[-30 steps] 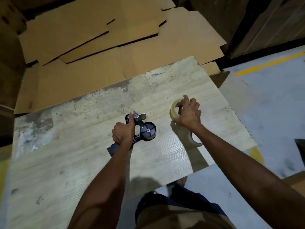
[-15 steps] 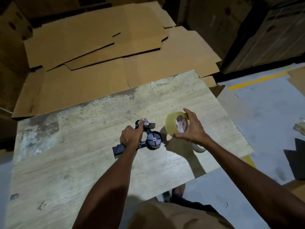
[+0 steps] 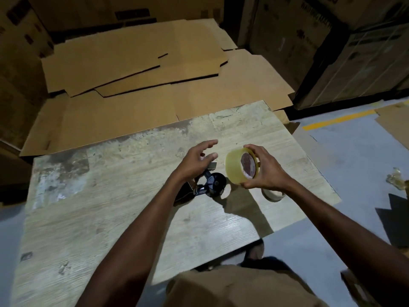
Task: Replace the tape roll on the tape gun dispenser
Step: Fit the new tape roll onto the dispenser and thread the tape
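Observation:
A full roll of clear tape (image 3: 238, 168) is held upright above the table by my right hand (image 3: 265, 171), fingers on its rim. The dark tape gun dispenser (image 3: 212, 187) lies on the worn table (image 3: 110, 218), its round hub bare and facing up, just left of and below the roll. My left hand (image 3: 195, 159) hovers over the dispenser's front end with fingers spread, holding nothing; it hides part of the dispenser. An empty tape core (image 3: 272, 194) lies on the table under my right wrist.
Flattened cardboard sheets (image 3: 132, 80) lie piled beyond the table's far edge. Stacked boxes (image 3: 343, 52) stand at the back right. A yellow floor line (image 3: 338, 119) and grey floor run to the right. The table's near right edge is close to my body.
My left hand has let go of the dispenser and opened above it. My right hand has lifted the tape roll off the table and brought it closer to the dispenser.

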Demonstrator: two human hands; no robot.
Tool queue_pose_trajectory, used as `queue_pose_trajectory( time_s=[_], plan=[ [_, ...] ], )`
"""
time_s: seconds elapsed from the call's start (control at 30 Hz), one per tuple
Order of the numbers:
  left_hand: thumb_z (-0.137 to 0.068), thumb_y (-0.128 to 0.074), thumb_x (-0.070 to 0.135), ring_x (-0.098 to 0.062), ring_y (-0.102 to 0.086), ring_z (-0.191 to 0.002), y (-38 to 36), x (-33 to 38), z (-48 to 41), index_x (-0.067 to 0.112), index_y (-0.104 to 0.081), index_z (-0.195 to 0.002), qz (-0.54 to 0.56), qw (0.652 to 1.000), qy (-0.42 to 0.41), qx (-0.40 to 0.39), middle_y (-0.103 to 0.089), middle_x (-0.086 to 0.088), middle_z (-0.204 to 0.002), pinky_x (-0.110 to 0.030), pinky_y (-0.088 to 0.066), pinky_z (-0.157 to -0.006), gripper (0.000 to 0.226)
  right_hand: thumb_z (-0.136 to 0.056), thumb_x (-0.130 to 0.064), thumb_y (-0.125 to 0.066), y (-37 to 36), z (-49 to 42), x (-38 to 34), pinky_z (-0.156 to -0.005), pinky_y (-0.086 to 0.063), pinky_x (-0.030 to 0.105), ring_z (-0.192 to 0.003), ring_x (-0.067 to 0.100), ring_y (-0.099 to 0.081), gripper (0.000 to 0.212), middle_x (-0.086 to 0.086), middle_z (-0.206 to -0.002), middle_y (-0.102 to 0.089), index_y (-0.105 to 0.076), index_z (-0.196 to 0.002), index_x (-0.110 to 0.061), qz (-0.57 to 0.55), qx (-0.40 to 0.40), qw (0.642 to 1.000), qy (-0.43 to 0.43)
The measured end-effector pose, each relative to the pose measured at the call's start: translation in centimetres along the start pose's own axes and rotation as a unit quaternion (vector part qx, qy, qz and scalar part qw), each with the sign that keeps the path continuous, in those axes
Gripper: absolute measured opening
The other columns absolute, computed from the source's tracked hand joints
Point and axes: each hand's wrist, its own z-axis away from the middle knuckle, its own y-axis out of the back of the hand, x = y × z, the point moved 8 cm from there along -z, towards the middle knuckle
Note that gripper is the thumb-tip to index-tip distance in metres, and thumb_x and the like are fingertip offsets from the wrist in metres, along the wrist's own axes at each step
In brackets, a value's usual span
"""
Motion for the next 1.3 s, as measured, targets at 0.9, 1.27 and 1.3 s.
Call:
queue_pose_trajectory(
  time_s=[0.9,1.27,1.3],
  plan=[
    [-0.103,-0.065,0.015,-0.003,-0.063,-0.091,2.0,-3.0,0.8,0.007,-0.075,-0.102,-0.030,0.998,-0.014,0.062,-0.071,-0.002,-0.103,-0.012,-0.045,-0.076,0.013,-0.049,-0.048,-0.094,-1.1,-2.8,-1.1,-0.099,-0.042,0.031,-0.127,0.021,-0.047,0.122,0.002,-0.142,-0.044,-0.034,-0.154,-0.027,0.104,-0.124,0.986,0.044],
    [-0.092,-0.044,0.077,-0.012,-0.063,-0.091,3.8,-14.3,5.1,0.029,-0.071,-0.103,-0.142,0.945,0.169,0.242,-0.065,0.009,-0.099,-0.042,-0.051,-0.086,0.056,-0.053,-0.039,-0.096,-7.1,-2.9,-0.7,-0.103,-0.048,0.035,-0.128,0.025,-0.048,0.126,0.006,-0.145,-0.041,-0.029,-0.158,-0.019,0.129,-0.130,0.983,0.012],
    [-0.092,-0.042,0.077,-0.014,-0.062,-0.091,3.7,-14.6,5.2,0.028,-0.071,-0.104,-0.149,0.941,0.181,0.243,-0.065,0.008,-0.099,-0.040,-0.049,-0.084,0.058,-0.053,-0.042,-0.095,-7.4,-2.8,-0.6,-0.104,-0.048,0.036,-0.129,0.024,-0.048,0.126,0.005,-0.145,-0.041,-0.029,-0.158,-0.020,0.127,-0.128,0.983,0.007]
  ],
)
